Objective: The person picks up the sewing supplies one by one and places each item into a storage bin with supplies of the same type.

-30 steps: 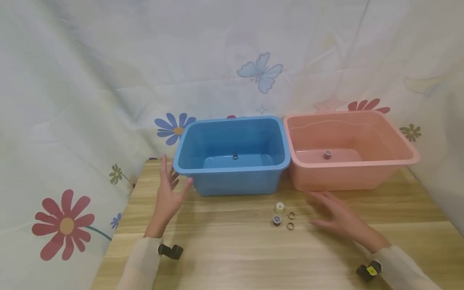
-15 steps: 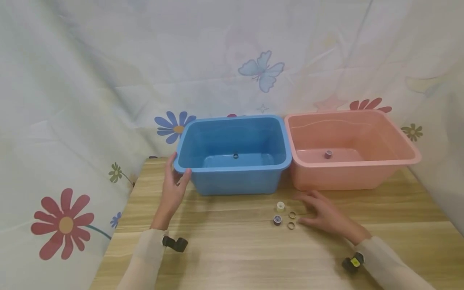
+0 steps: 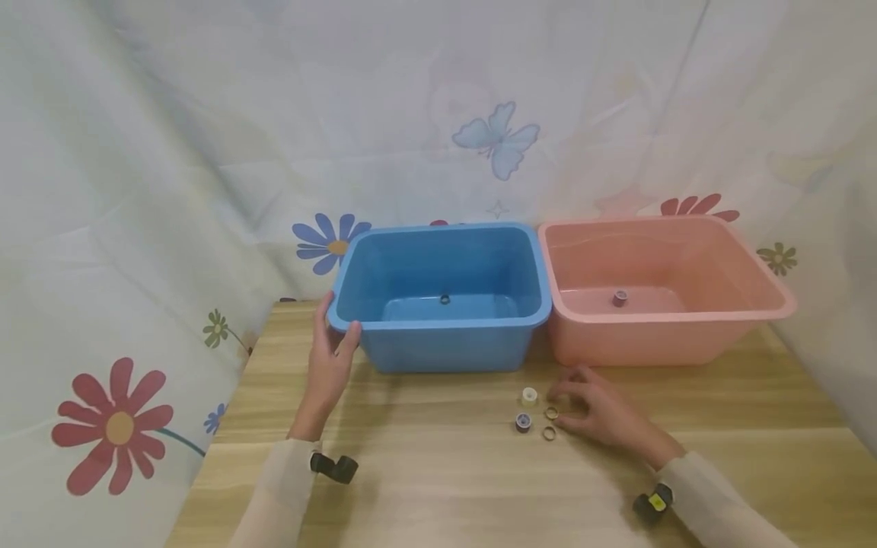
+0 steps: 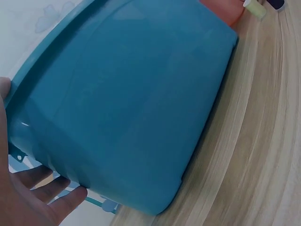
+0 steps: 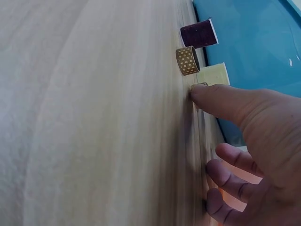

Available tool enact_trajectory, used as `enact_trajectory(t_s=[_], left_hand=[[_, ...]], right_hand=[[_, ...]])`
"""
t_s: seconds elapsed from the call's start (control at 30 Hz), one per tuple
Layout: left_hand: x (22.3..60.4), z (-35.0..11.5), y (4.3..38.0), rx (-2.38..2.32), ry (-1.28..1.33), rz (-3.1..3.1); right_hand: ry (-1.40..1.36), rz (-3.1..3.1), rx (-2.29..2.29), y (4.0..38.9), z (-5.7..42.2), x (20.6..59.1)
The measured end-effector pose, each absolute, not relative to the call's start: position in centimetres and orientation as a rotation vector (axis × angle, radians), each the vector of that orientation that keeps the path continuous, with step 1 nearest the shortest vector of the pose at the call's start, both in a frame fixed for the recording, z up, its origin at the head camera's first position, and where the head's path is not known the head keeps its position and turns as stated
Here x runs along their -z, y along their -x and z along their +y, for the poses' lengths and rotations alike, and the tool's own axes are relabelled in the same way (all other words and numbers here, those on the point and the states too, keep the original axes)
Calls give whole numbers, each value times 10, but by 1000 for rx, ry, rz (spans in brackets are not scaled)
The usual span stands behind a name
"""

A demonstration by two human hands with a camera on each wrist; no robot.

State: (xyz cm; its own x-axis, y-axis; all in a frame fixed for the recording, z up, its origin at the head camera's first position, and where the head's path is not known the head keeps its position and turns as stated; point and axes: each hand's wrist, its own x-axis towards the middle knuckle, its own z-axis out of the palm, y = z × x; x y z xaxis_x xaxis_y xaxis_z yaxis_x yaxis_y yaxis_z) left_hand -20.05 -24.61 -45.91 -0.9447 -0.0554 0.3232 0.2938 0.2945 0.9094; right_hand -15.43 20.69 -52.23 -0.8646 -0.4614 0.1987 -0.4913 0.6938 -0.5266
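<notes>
My left hand [image 3: 330,371] holds the left front corner of the blue basin [image 3: 445,348], thumb on the front of the rim and fingers round the side. My right hand [image 3: 606,411] is low over the table, its thumb tip overlapping one ring thimble [image 5: 200,85] in the right wrist view. The index fingertip stands just beyond that thimble, and the other fingers bend loosely. Nearer me lies a second dimpled ring thimble [image 5: 188,61]. To their left stand a cream thread spool [image 3: 530,396] and a dark purple thread spool [image 3: 524,422].
Against the blue basin's right side stands a pink basin [image 3: 637,342] with one thread spool [image 3: 620,297] inside. A ring thimble [image 3: 444,300] lies in the blue basin. Behind the wooden table [image 3: 438,487] hangs a flower-printed curtain [image 3: 274,114].
My left hand has moved up and taken hold of the blue basin's rim. My right hand has come left to the small thimbles, with thumb and index finger drawing closer together.
</notes>
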Motion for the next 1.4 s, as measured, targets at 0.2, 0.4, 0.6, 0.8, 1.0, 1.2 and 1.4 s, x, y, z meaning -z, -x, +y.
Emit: enact_trajectory(t_s=[0.2, 0.4, 0.6, 0.8, 1.0, 1.2, 1.4], left_hand=[[464, -248, 199, 1639, 195, -2289], [465, -249, 199, 1609, 183, -2297], [464, -249, 197, 1669, 200, -2283], [462, -248, 197, 1748, 199, -2259], [460, -246, 198, 1794, 165, -2235], [462, -243, 195, 1810, 118, -2228], [464, -242, 198, 1768, 113, -2239]], right_hand=[[-803, -2808, -886, 153, 205, 527], [-813, -2763, -869, 152, 204, 530], [-784, -2776, -870, 150, 202, 531], [-805, -2744, -880, 150, 204, 529], [-826, -2738, -855, 150, 208, 512], [-828, -2764, -735, 147, 213, 478], [-872, -2724, -617, 145, 214, 446]])
